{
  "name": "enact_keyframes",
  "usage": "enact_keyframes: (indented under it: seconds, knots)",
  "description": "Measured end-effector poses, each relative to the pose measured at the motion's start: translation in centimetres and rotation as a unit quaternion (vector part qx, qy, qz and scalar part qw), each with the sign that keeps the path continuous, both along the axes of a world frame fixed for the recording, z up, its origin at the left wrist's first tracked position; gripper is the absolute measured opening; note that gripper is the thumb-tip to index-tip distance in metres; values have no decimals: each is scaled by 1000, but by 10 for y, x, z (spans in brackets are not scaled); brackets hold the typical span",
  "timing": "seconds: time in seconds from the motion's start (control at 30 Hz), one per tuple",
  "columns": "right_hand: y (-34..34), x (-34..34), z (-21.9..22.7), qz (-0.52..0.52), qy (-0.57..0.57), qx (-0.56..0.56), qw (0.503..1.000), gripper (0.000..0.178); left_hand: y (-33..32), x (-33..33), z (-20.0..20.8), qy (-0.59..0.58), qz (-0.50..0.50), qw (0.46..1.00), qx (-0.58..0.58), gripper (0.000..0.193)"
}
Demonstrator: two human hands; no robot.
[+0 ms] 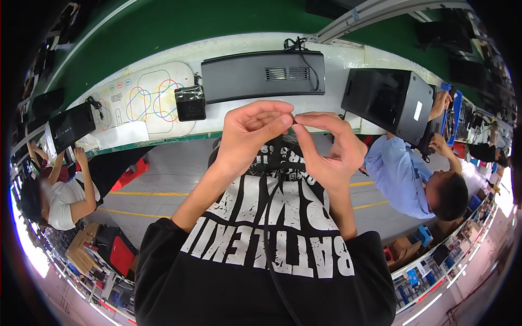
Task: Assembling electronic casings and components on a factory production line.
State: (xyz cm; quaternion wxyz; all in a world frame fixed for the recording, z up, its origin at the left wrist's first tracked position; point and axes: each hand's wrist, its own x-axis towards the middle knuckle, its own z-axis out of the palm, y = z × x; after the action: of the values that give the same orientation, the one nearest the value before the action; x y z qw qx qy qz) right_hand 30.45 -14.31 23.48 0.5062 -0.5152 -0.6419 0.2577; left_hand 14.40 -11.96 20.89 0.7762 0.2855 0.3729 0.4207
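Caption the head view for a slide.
Left hand and right hand pinch a small dark piece before a white bench bearing a long dark panel.

At the frame's centre, the left hand and right hand pinch a small dark piece; a long grey unit lies at upper centre, a blue-shirted co-worker at right.

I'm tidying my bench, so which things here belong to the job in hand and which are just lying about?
Job in hand:
small dark piece, pinched by left hand and right hand, too small to identify

Probably just lying about, untouched by you:
long grey case
black cord
black box
patterned mat
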Motion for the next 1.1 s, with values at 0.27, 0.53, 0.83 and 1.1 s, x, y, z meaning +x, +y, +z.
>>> enact_keyframes:
  seconds: [0.27,0.53,0.83,1.1]
  knots:
    - [-14,16,-20,-31,-3,-31,999,28,-6,15,-20,-37,-47,997,-48,21]
    - [-10,45,-39,16,-99,-64,993,26,2,31,-39,46,-113,987,-101,24]
    - [25,104,-197,-133,-192,-47,971,24,8,24,-101,140,-37,982,-118,24]
    - [30,101,-200,-96,-296,-66,948,24,4,17,-109,152,-17,981,-117,23]
